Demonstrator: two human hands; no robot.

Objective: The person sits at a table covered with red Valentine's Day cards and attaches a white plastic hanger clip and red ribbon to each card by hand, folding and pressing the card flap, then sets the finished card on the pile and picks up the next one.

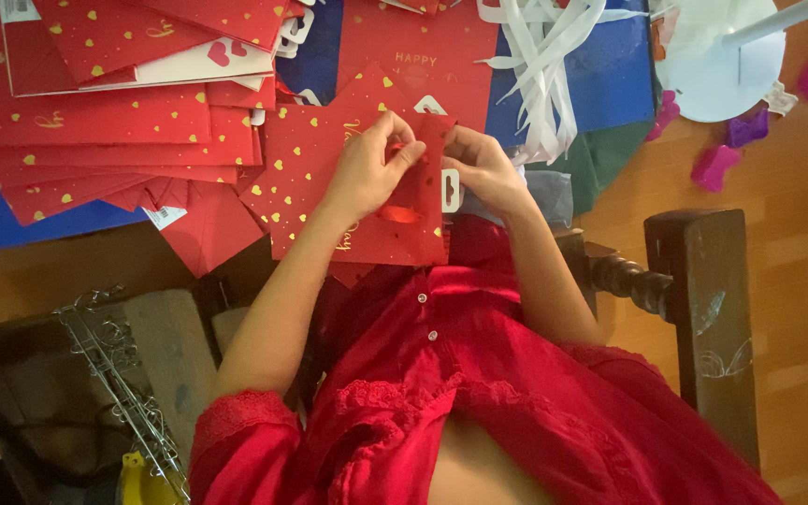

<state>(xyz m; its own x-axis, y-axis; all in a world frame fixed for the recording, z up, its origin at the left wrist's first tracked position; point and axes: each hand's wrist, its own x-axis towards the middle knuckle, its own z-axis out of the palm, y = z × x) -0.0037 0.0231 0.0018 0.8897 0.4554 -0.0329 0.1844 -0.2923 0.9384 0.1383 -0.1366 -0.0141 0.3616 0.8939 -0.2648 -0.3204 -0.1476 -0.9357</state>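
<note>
Pinching a red ribbon handle [400, 151] with my left hand [367, 173], I steadied the red gift bag [367, 245] over my lap while my right hand [481, 164] gripped its top edge. Beyond lay a pile of flat red bags [114, 122], white ribbons [540, 65] and a wooden chair [699, 309].

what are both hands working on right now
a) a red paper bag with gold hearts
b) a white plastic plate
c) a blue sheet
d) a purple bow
a: the left hand and the right hand both pinch the top edge of a red paper bag with gold hearts, where a red ribbon loops at its front.
</note>
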